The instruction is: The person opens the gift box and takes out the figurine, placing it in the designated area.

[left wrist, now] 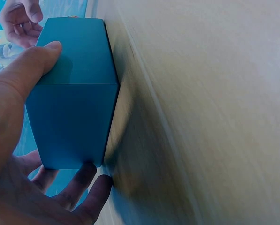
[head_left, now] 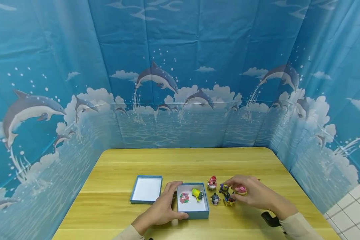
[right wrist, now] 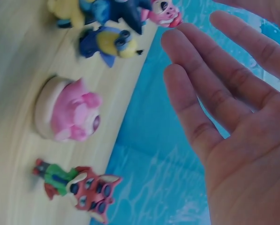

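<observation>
My left hand (head_left: 163, 206) grips a blue open-topped box (head_left: 195, 215) from its left side, thumb on the near wall and fingers along the side. Inside the box lie a yellow-green toy figure (head_left: 196, 194) and a small pink-red piece with green bits (head_left: 184, 198). Over a group of toy figures, my right hand (head_left: 253, 193) reaches with its fingers extended and nothing held. Around its fingertips are a black-and-yellow figure (head_left: 229, 200), a purple-blue and yellow figure (head_left: 224, 188) and a pink figure (right wrist: 76, 112) on a pale base.
A shallow blue lid (head_left: 146, 189) with a white inside lies left of the box. A red-and-white figure (head_left: 212, 183) and a grey-dark figure (head_left: 215, 199) stand right of the box. A fox figure (right wrist: 83, 185) stands beyond the pink one. A dolphin-print curtain (head_left: 180, 126) borders the wooden table (head_left: 114, 163).
</observation>
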A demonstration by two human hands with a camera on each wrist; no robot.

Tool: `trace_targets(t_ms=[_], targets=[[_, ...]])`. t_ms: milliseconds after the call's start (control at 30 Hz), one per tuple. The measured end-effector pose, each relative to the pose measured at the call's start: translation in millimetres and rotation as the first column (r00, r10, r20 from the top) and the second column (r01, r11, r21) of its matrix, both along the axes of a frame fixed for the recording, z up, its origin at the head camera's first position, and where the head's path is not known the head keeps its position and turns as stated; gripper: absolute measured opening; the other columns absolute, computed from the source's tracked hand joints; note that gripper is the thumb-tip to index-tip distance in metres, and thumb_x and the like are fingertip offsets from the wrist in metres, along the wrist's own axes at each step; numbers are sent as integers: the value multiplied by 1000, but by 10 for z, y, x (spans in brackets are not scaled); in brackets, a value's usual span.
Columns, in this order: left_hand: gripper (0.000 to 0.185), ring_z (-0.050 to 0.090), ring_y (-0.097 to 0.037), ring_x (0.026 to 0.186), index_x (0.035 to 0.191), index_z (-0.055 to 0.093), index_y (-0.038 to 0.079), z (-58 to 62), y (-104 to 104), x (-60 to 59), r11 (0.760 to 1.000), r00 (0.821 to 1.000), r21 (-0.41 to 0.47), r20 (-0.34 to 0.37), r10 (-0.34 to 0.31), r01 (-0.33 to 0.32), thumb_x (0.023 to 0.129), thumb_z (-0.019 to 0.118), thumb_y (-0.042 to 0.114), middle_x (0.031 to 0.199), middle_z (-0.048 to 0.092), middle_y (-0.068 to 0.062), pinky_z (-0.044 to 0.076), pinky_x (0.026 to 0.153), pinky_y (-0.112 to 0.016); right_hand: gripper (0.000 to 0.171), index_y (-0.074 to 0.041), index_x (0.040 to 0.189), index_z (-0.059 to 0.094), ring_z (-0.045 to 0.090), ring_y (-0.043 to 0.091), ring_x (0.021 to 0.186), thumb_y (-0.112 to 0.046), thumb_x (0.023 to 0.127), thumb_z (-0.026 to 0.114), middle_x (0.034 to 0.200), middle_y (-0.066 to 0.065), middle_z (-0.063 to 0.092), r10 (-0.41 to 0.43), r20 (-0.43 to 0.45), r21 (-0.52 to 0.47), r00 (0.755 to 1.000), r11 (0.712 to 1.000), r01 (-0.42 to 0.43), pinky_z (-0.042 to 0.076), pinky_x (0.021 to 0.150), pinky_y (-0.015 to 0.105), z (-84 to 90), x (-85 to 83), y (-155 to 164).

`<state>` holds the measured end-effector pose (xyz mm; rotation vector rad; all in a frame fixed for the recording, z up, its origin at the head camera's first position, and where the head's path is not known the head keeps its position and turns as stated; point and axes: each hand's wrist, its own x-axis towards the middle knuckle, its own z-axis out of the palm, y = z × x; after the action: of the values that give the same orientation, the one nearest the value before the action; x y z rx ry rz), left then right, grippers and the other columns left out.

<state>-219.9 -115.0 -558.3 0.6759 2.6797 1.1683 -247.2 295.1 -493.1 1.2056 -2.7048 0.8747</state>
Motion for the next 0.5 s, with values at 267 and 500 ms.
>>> trace_targets(t_ms=[267, 500], targets=[[118, 59, -35, 155, 182, 30, 30, 21, -3, 7, 1000, 1000, -3, 2, 3, -3, 91, 99, 58, 185, 36, -8, 54, 127, -66, 37, -16, 141, 79, 76, 1, 110, -13, 105, 88, 131, 0, 84, 38, -38, 34, 999, 999, -36, 69, 89, 34, 86, -5, -219], [118, 61, -34, 153, 182, 30, 32, 7, -1, 8, 1000, 1000, -3, 6, 4, -4, 91, 99, 58, 184, 36, -7, 56, 125, -65, 38, -20, 144, 77, 78, 7, 113, -12, 108, 85, 134, 3, 84, 102, -67, 44, 993, 994, -99, 69, 90, 35, 127, -8, -440]])
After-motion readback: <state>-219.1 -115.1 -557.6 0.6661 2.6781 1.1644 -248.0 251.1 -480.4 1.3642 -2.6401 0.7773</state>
